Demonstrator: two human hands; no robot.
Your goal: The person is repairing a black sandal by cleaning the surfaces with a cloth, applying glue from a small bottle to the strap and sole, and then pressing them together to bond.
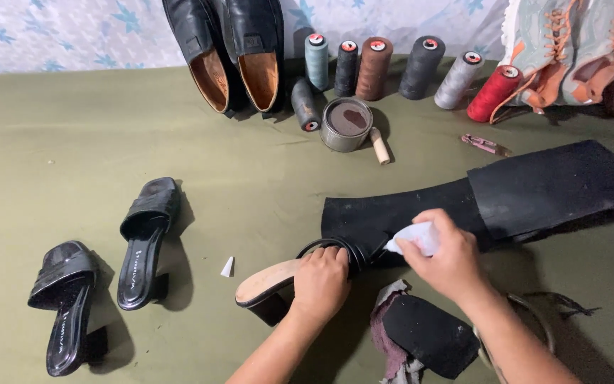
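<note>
The left hand (321,281) presses down on a heeled sandal (278,284) that lies on the olive-green table cover (72,142), its fingers curled over the black straps at the front so the shoe is held firm; the tan insole and the black block heel point toward the person. The right hand (449,259) is closed around a small white tube (413,237), its tip aimed at the strap end of the sandal, just where the shoe meets a long black rubber sheet (506,195) lying across the table. As a judgement, the gluing looks to be in its early or middle part: the tube is at the shoe, but no wet glue can be made out, and the sandal carries no new sole that shows. A cut black sole piece (431,334) rests on a purplish rag (389,334) near the right forearm, apart from the shoe and not yet attached. A small white cap (227,267) lies just left of the sandal. Further left, a pair of black sandals (108,270) sits untouched. Along the back stand thread spools (374,67), an open tin (346,124) and two black dress shoes (232,53).
</note>
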